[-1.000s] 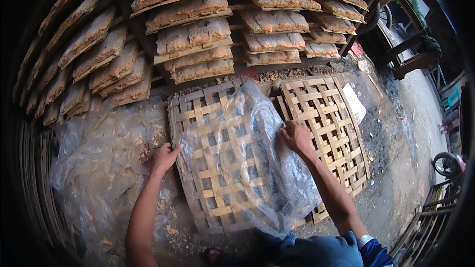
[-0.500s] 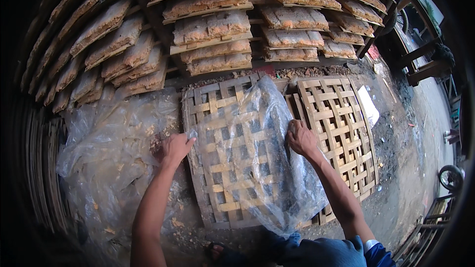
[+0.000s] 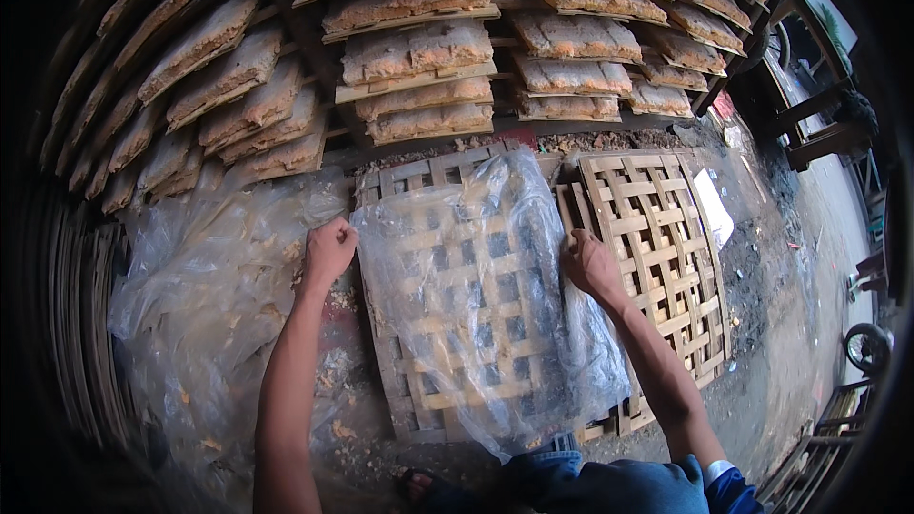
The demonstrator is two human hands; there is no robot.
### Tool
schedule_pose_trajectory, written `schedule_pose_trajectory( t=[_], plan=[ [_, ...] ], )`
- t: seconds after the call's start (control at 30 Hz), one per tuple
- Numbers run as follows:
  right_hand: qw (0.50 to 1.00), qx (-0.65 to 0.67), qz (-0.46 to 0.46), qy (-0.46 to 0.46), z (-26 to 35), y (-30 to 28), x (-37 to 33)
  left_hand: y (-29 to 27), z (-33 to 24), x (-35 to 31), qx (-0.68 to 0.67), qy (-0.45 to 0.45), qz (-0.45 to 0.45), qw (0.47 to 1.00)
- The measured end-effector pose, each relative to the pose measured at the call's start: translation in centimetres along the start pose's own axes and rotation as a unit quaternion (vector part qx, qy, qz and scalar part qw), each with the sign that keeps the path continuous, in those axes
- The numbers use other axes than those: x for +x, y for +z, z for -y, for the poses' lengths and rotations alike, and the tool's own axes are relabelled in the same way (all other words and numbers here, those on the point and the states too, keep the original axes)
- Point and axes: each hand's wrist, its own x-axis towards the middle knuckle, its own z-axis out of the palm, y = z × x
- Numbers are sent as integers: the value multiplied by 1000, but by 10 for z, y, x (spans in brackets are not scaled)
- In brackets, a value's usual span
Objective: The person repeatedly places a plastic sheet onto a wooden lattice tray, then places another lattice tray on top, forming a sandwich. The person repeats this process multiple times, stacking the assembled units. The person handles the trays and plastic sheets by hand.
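Observation:
A clear plastic sheet [image 3: 466,286] lies wrinkled over a woven slatted tray [image 3: 409,419] in front of me. The tray's lattice shows through the film, and its left and lower-left frame is uncovered. At the sheet's upper left edge, my left hand [image 3: 331,247] is closed in a pinch on the film. My right hand [image 3: 588,265] is closed on the opposite edge, near the gap beside a second woven tray [image 3: 657,247]. Below my right hand the film hangs in bunched folds. The fingertips of both hands are partly hidden.
Crumpled plastic sheeting [image 3: 209,305] spreads over the ground at left. Racks along the back hold many crusted, orange-white slabs [image 3: 419,48] on boards. A white sheet [image 3: 712,209] lies right of the second tray. Thin slats [image 3: 90,324] stand at far left; a wheel [image 3: 866,347] shows at far right.
The plastic sheet now spreads further left across the tray, where it was bunched toward the right. My left hand has moved up and slightly left and closed; my right hand shifted slightly right.

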Motion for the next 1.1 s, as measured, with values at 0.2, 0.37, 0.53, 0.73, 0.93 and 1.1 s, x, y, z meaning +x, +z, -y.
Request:
schedule_pose_trajectory(
  t=[0.2, 0.37, 0.53, 0.73, 0.93, 1.1],
  plan=[
    [987, 98, 97, 80, 28, -17, 4, -10, -5, 35, -217, -188, -14, 958],
    [951, 239, 144, 134, 17, -14, -14, 1, -18, 60, -247, -210, -40, 945],
    [953, 225, 132, 154, 32, -26, -29, 10, -6, 78, -135, -109, -100, 980],
    [918, 325, 151, 167, 13, -19, -31, 20, -4, 77, -243, -184, -83, 949],
    [904, 352, 140, 199, 24, -11, -62, 9, 22, 7, -290, -240, 70, 924],
    [902, 378, 108, 177, 16, -9, -102, -8, 20, -61, -350, -257, 124, 893]
  ],
)
